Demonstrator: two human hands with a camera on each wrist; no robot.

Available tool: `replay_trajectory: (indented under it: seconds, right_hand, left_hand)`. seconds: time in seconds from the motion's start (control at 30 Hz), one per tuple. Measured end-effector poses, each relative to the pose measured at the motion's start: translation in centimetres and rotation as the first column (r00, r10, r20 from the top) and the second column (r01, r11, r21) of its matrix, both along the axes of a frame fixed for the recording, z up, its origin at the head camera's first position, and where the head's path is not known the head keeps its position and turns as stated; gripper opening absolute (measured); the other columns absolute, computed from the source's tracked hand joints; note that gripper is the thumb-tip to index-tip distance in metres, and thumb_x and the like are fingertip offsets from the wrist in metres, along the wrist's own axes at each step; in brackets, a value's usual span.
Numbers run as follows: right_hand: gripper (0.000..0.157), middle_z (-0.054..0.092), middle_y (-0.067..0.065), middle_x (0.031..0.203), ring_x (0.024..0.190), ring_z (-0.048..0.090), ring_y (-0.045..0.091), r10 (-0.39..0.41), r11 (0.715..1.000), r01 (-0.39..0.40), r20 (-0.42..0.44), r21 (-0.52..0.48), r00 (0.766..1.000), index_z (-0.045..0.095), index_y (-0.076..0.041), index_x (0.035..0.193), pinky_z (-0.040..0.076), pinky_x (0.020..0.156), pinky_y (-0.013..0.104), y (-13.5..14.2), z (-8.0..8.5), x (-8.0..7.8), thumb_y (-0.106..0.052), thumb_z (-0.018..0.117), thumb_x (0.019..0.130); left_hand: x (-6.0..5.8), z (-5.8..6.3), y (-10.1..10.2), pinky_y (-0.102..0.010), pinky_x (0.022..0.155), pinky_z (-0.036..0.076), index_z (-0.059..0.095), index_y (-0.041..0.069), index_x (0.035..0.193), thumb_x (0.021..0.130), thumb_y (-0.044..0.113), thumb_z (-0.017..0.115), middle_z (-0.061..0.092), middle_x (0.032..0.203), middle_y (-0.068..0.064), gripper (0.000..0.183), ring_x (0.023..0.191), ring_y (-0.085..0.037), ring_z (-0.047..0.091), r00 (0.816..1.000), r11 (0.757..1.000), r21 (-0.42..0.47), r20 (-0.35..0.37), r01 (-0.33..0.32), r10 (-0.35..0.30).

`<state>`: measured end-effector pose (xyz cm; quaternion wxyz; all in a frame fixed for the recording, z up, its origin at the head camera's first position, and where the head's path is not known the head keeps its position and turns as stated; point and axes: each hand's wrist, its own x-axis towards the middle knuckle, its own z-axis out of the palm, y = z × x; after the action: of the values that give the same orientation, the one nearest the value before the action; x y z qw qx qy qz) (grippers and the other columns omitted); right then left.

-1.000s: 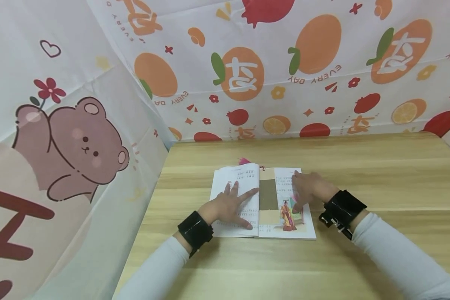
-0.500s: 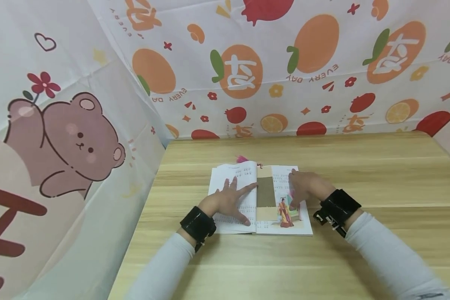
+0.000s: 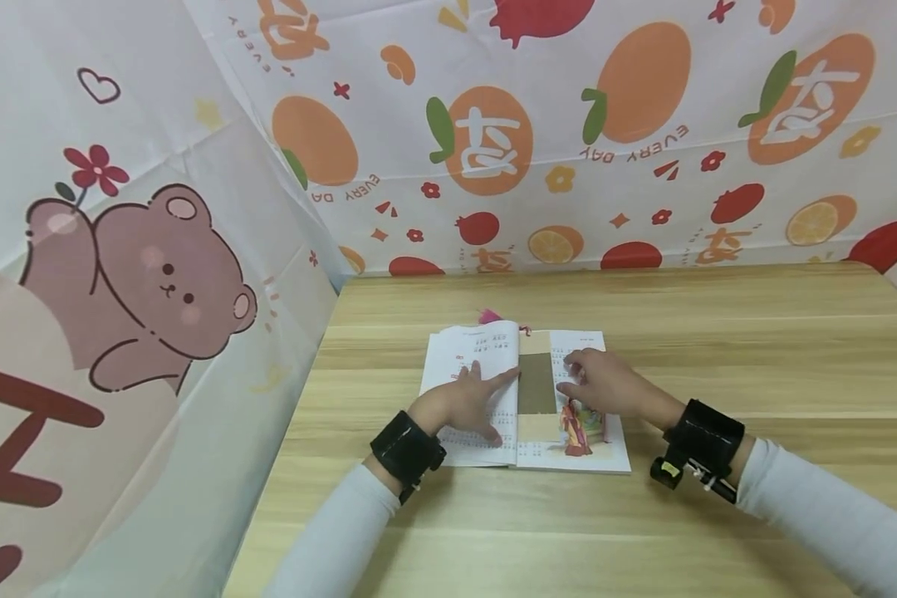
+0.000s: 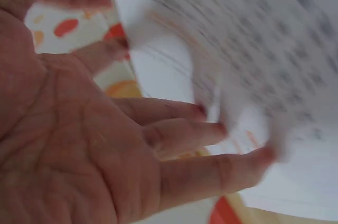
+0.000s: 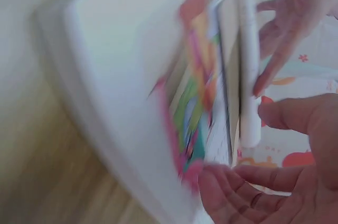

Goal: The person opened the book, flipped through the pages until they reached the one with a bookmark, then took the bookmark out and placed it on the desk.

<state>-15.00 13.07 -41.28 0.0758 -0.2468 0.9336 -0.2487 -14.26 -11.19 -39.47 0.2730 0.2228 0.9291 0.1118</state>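
An open book [image 3: 611, 453] lies on the wooden table, with printed text and a coloured picture of a robed figure [image 3: 574, 428] on its right page. Along the inner side of that page lies a flat bookmark [image 3: 536, 384], brown in the middle and beige at both ends. A pink tassel [image 3: 489, 316] sticks out past the book's top edge. My left hand [image 3: 463, 407] rests on the left page with its fingers spread. Over the right page, my right hand [image 3: 605, 382] has thumb and forefinger apart, close to the bookmark, with nothing between them.
Wooden tabletop [image 3: 523, 531] surrounds the book. A white cloth with fruit prints [image 3: 561, 199] hangs behind the table, and a bear-printed cloth [image 3: 168, 282] hangs at the left. Black straps with cameras [image 3: 407, 455] sit on both wrists.
My right hand has moved left from the right page's outer part toward the bookmark, its thumb and forefinger now pointing at it. The left hand stays on the left page. The head view shifts slightly.
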Motion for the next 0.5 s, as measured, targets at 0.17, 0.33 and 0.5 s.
replay_trajectory:
  seconds: [0.17,0.33,0.5]
  right_hand:
    - [0.038,0.062,0.018,0.093,0.069,0.060,0.021,-0.035,0.956,0.149,0.405,-0.255,0.914,0.050,0.008,0.115,0.053,0.058,0.034,-0.8,0.5,-0.4,-0.018,0.051,0.088]
    - [0.036,0.061,0.021,0.095,0.081,0.061,0.026,-0.056,0.881,0.325,0.607,-0.345,0.793,0.045,0.010,0.116,0.056,0.068,0.036,-1.7,0.7,-0.6,-0.011,0.048,0.088]
    - [0.030,0.055,0.020,0.098,0.083,0.058,0.027,-0.072,0.809,0.439,0.675,-0.391,0.734,0.046,0.010,0.111,0.057,0.067,0.033,-2.8,0.4,-0.5,-0.008,0.049,0.087]
  left_hand:
    - [0.9,0.6,0.8,-0.064,0.096,0.032,0.016,0.034,0.144,0.068,0.029,0.075,0.013,0.147,-0.030,0.096,0.129,-0.044,0.013,0.999,0.998,-0.045,0.021,-0.043,0.044]
    - [1.5,0.5,1.1,-0.062,0.097,0.033,0.018,0.034,0.144,0.070,0.025,0.074,0.015,0.145,-0.031,0.093,0.128,-0.044,0.017,0.998,0.997,-0.052,-0.001,-0.059,0.059]
    - [2.2,0.3,1.3,-0.060,0.097,0.034,0.025,0.032,0.142,0.071,0.024,0.074,0.020,0.144,-0.031,0.087,0.126,-0.045,0.021,0.998,0.998,-0.043,-0.042,-0.047,0.046]
